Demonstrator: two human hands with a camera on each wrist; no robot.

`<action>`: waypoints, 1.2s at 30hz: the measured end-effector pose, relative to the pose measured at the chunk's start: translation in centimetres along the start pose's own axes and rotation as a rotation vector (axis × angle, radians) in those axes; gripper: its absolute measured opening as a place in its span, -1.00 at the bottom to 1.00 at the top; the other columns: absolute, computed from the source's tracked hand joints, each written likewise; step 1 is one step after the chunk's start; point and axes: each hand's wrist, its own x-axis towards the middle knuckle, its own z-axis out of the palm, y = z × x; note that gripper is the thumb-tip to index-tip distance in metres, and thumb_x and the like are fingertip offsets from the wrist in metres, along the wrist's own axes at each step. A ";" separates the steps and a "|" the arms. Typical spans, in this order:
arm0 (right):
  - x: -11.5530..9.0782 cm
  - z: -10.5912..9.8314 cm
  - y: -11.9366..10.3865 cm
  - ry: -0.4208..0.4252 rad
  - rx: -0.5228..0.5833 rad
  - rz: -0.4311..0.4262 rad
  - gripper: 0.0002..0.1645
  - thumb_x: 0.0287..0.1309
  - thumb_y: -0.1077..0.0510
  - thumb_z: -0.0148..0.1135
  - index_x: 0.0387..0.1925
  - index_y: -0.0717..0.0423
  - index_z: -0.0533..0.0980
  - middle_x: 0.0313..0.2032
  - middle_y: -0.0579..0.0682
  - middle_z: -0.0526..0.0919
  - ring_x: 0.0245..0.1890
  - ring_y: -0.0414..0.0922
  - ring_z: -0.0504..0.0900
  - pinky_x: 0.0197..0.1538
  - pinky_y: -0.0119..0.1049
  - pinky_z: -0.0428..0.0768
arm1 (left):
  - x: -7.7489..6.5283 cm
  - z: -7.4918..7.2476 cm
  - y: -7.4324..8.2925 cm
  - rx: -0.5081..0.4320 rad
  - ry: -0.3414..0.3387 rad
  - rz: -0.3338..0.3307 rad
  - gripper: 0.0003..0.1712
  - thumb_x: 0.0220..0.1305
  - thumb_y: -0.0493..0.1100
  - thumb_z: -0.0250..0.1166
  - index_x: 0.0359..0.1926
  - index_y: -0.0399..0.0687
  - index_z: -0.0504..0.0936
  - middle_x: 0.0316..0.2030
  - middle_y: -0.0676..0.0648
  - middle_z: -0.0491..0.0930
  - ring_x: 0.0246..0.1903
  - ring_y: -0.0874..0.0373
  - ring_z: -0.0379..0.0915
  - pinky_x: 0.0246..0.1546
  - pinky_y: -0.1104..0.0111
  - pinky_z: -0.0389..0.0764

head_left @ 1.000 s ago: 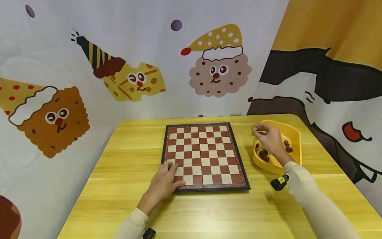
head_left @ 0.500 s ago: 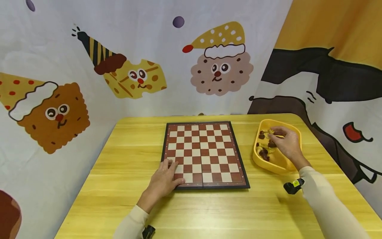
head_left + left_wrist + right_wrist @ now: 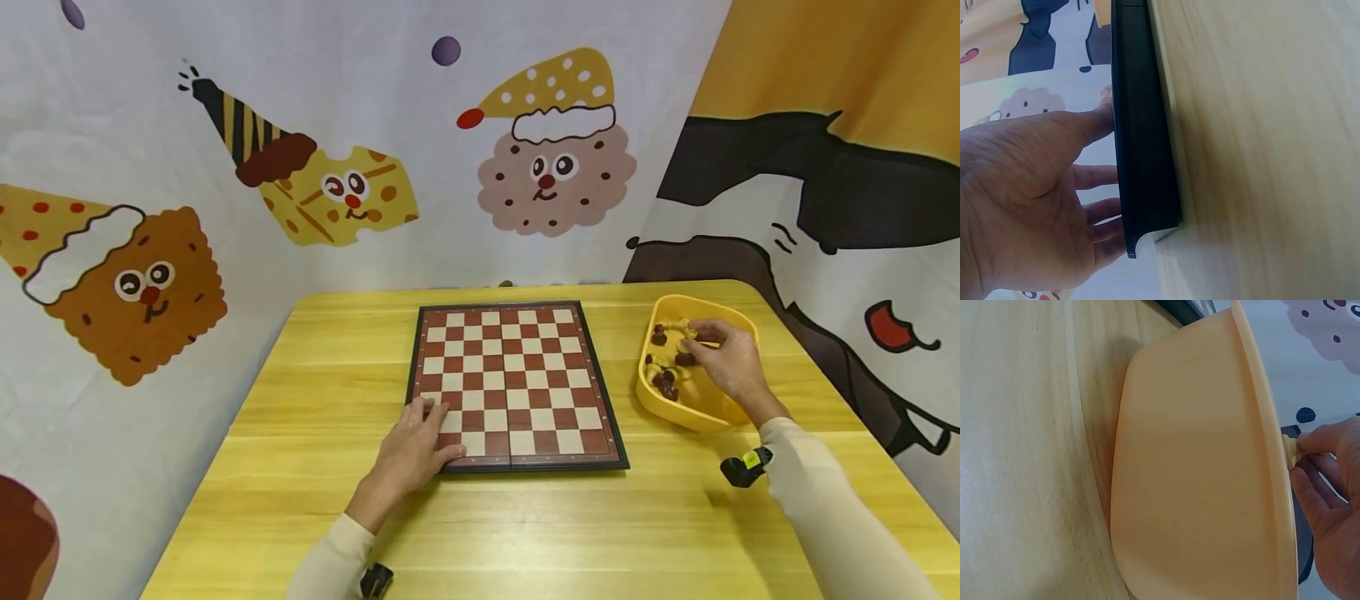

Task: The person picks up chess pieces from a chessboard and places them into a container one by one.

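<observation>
A brown-and-cream checkered chessboard (image 3: pixel 506 383) with a black border lies on the table. My left hand (image 3: pixel 411 443) rests on its near left corner, fingers relaxed over the squares and thumb near the front edge. The left wrist view shows this hand (image 3: pixel 1035 187) at the board's dark side (image 3: pixel 1144 125). To the board's right stands a yellow tray (image 3: pixel 678 414) with dark brown and yellow chess pieces (image 3: pixel 663 383) in it. Over the tray, my right hand (image 3: pixel 727 360) pinches a yellow chess piece (image 3: pixel 1290 452) between thumb and fingertips, just above the rim in the right wrist view.
The light wooden table (image 3: pixel 495 533) reaches back to a printed cloth (image 3: pixel 360 92) with cartoon figures. More of that cloth hangs along the right side. The tray sits close to the table's right edge.
My right hand has moved from the tray's left rim rightward over its inside, holding a yellow chess piece. Lately it has shifted only slightly. The left hand stays on the board.
</observation>
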 end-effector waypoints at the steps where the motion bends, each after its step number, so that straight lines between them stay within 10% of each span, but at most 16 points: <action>1: 0.0 -0.1 0.0 0.000 -0.004 0.002 -0.65 0.34 0.27 0.32 0.07 0.40 0.59 -0.07 0.38 0.67 -0.21 -0.42 0.48 -0.31 -0.73 0.46 | 0.0 0.0 0.0 0.001 0.003 0.005 -0.19 0.29 0.10 0.43 0.39 -0.25 0.43 0.26 -0.31 0.31 0.22 -0.21 0.28 0.06 -0.05 0.55; 22: 0.1 -1.4 0.6 -0.025 -0.036 0.080 -0.60 0.41 0.18 0.26 0.14 0.38 0.53 0.02 0.39 0.61 0.01 0.23 0.59 -0.35 -0.72 0.45 | 0.0 0.1 -0.1 0.008 0.017 0.003 -0.18 0.28 0.12 0.43 0.39 -0.24 0.43 0.24 -0.31 0.33 0.21 -0.20 0.30 0.06 -0.04 0.55; 36: 0.0 -1.3 1.0 -0.028 -0.070 0.043 -0.60 0.38 0.19 0.30 0.11 0.40 0.54 -0.02 0.39 0.63 -0.05 0.17 0.60 -0.37 -0.71 0.46 | -0.2 0.1 -0.1 0.008 0.014 0.006 -0.18 0.28 0.11 0.44 0.38 -0.28 0.44 0.26 -0.30 0.32 0.23 -0.20 0.29 0.12 -0.02 0.52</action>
